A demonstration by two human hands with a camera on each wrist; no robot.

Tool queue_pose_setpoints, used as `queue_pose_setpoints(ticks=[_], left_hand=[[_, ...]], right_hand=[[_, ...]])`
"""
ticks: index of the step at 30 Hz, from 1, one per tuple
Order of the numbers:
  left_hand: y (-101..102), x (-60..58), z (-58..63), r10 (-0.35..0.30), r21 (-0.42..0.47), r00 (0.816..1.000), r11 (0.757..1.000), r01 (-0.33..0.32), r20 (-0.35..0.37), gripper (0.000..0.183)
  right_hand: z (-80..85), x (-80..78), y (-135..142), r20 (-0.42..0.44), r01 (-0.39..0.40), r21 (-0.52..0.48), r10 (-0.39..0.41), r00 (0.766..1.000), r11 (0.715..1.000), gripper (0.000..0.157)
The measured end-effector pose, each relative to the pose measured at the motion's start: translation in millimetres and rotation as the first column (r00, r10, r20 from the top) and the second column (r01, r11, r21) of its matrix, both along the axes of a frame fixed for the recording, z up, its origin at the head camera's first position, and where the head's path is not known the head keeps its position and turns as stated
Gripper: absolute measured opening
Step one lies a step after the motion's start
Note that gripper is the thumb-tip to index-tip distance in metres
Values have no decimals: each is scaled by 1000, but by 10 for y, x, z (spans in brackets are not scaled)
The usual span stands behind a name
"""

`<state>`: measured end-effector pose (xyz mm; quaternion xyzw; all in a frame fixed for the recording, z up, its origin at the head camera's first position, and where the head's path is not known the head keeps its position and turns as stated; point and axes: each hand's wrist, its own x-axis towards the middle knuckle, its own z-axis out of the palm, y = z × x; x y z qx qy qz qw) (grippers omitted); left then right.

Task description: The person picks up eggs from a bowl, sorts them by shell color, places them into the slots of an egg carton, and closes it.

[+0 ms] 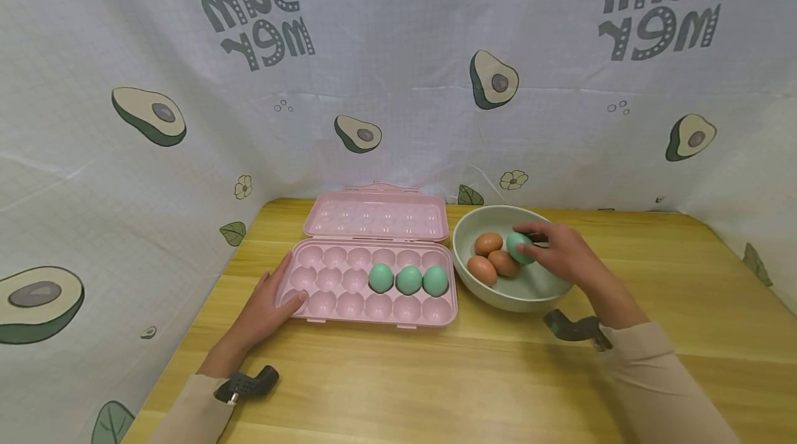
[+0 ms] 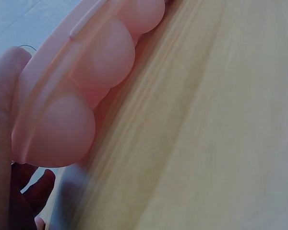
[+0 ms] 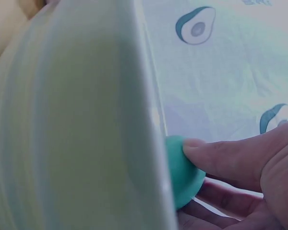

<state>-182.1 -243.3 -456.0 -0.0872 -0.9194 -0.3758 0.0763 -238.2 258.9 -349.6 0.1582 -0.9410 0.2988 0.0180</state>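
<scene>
My right hand (image 1: 563, 250) pinches a green egg (image 1: 517, 247) between thumb and fingers, over the inside of a pale green bowl (image 1: 542, 292). Three brown eggs (image 1: 482, 270) lie in that bowl, left of the hand. In the right wrist view the bowl's wall (image 3: 86, 115) hides part of the held egg (image 3: 185, 177). To the left lies a pink egg carton (image 1: 322, 303), its lid folded back. Three green eggs (image 1: 409, 281) stand in its middle row, at the right. My left hand (image 1: 264, 306) grips the carton's left end, thumb on top, fingers along the side.
Both stand on a wooden table (image 1: 373, 375), the bowl just right of the carton. The open lid (image 1: 376, 216) lies behind the carton, close to a white curtain (image 1: 398, 70) printed with avocados. Dark wrist mounts (image 1: 249, 383) sit on both forearms.
</scene>
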Motion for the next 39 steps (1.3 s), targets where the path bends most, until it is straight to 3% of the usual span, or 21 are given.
queue_pose_setpoints(ticks=[9, 19, 34, 39], left_hand=[[-2, 3, 0, 1, -2, 1000, 1000, -1, 2, 84], [1, 2, 5, -2, 3, 1000, 1000, 2, 6, 85], [-4, -4, 8, 3, 1, 1000, 1000, -3, 9, 85], [-9, -3, 0, 6, 1, 1000, 1000, -6, 18, 85]], right_hand=[[45, 47, -109, 37, -15, -112, 19, 999, 994, 43], [83, 52, -257, 32, -69, -242, 79, 996, 968, 43], [89, 2, -542, -98, -128, -316, 102, 990, 940, 35], [91, -3, -631, -73, -129, -360, 110, 991, 924, 35]])
